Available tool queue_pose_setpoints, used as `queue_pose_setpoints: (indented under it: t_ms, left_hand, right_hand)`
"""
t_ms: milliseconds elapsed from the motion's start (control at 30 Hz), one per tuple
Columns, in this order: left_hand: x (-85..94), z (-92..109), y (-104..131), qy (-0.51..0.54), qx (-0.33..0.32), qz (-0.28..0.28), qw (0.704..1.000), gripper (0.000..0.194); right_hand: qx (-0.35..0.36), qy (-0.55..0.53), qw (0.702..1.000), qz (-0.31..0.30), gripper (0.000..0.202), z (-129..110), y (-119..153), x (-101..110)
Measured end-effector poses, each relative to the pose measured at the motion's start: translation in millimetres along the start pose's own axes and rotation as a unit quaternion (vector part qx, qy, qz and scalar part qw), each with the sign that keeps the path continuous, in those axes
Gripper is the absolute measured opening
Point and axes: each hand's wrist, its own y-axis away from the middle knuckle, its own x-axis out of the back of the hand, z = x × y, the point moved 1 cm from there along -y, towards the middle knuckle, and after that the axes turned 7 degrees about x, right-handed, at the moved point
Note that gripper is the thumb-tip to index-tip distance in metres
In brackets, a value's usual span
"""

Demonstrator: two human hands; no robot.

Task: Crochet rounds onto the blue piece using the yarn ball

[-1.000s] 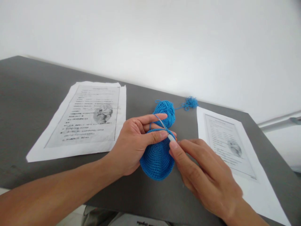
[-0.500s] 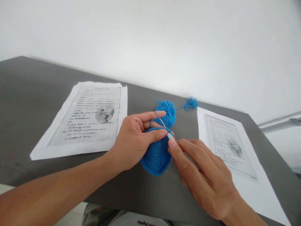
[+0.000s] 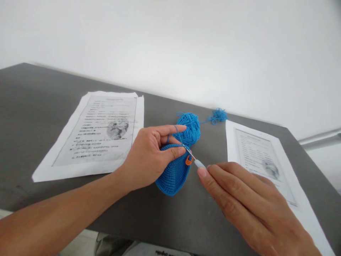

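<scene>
A blue crocheted piece (image 3: 173, 176) hangs from my left hand (image 3: 151, 156), its top edge pinched between thumb and fingers. Blue yarn loops round my raised left index finger. My right hand (image 3: 247, 202) grips the pale handle of a crochet hook (image 3: 199, 164); the metal shaft points up and left, its tip at the piece's upper edge by my left thumb. An orange stitch marker (image 3: 189, 160) sits on the right edge of the piece. Just behind my left fingers lies a ball of blue yarn (image 3: 190, 128).
Printed sheets lie on the grey table (image 3: 160, 220): one at the left (image 3: 98, 131), another at the right (image 3: 261, 163), partly under my right hand. A small blue yarn tangle (image 3: 219, 115) rests near the table's back edge, by the white wall.
My right hand and the hook have moved right and slightly down, showing more of the shaft. The orange marker has come into clear view. The crocheted piece has shifted slightly left.
</scene>
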Motion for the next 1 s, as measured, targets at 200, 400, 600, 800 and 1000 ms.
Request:
queue_pose_setpoints:
  t_ms: [200, 400, 600, 800, 1000]
  left_hand:
    - [4.7, 2.9, -3.4, -0.083, -0.028, -0.007, 0.996, 0.052]
    - [4.8, 5.7, -2.0, -0.12, -0.049, -0.019, 0.991, 0.044]
    - [5.9, 5.4, 0.6, -0.146, -0.051, -0.026, 0.988, 0.042]
    - [7.5, 5.3, -2.2, -0.162, -0.055, -0.026, 0.985, 0.041]
    - [8.4, 7.4, -2.4, -0.181, -0.049, -0.043, 0.981, 0.04]
  right_hand:
    - [-0.008, -0.018, 1.0, 0.024, 0.031, 8.1, 3.5, 2.7]
    - [-0.078, -0.053, 0.993, 0.071, 0.031, 10.2, -1.1, 3.0]
    - [-0.114, -0.077, 0.982, 0.129, 0.041, 8.6, 12.1, -0.3]
    - [-0.068, -0.047, 0.995, 0.059, 0.044, 8.3, 15.5, 7.9]
    - [-0.03, -0.056, 0.998, -0.005, 0.043, 8.2, 9.2, 16.6]
